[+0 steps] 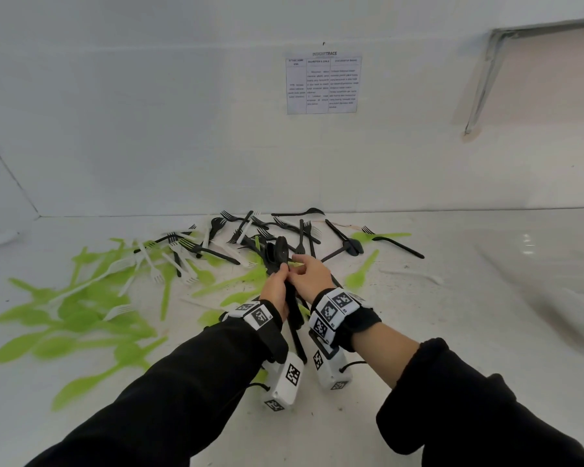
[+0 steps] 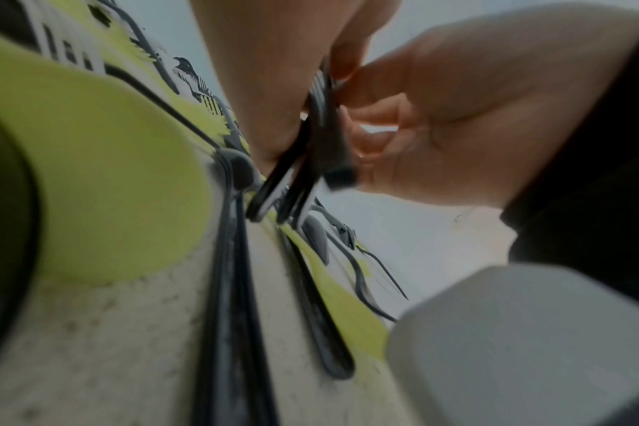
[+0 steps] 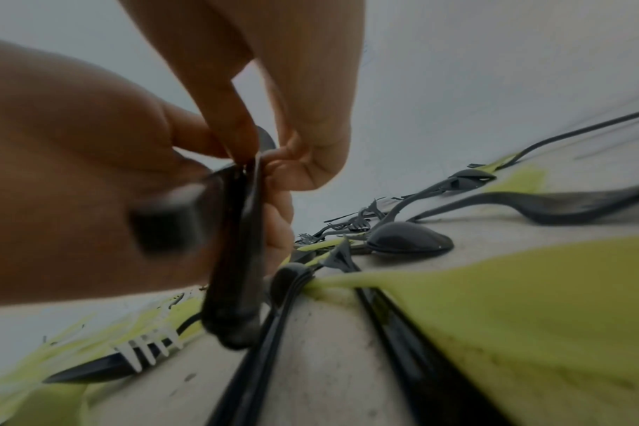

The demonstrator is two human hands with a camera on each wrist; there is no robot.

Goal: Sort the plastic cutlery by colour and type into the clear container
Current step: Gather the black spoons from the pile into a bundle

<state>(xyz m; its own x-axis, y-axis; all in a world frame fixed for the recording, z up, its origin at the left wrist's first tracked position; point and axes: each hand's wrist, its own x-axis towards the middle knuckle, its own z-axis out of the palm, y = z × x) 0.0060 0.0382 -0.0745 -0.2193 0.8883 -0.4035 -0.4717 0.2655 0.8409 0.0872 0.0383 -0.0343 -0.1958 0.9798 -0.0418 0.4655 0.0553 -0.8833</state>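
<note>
A bundle of black spoons (image 1: 281, 252) stands up off the table, bowls up and handles slanting down between my wrists. My left hand (image 1: 283, 273) grips the bundle round its handles from the left. My right hand (image 1: 300, 265) pinches the same bundle just under the bowls. From the left wrist, the black handles (image 2: 327, 129) run between my left hand (image 2: 267, 86) and right hand (image 2: 438, 121). From the right wrist, my right hand (image 3: 263, 150) pinches the top of the black bundle (image 3: 238, 245). A clear container (image 1: 553, 298) shows faintly at the right.
Green spoons (image 1: 81, 315) cover the table's left side, with white forks (image 1: 154, 273) among them. Black forks (image 1: 246, 227) and black spoons (image 1: 351, 246) lie against the back wall. More black handles (image 3: 402, 331) and a green spoon (image 3: 529, 302) lie under my hands.
</note>
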